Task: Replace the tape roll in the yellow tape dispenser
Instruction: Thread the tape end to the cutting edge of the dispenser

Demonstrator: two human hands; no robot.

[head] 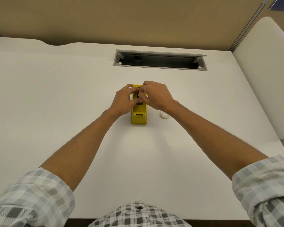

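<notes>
While over one yellow tape dispenser (138,115), two hands, left (124,102), right (156,95), fingers curled, hold unclear; one white roll (164,115) beside.

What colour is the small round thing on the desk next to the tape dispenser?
White, almost matching the desk. The small round thing shows best in the head view.

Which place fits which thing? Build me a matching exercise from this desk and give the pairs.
Things:
1. yellow tape dispenser
2. white round piece
3. cable slot
4. left hand

Places:
A. set into the desk at the far side
B. on the desk just right of the dispenser
C. mid-desk, under both hands
D. at the dispenser's left side

Pairs: 1-C, 2-B, 3-A, 4-D
</notes>
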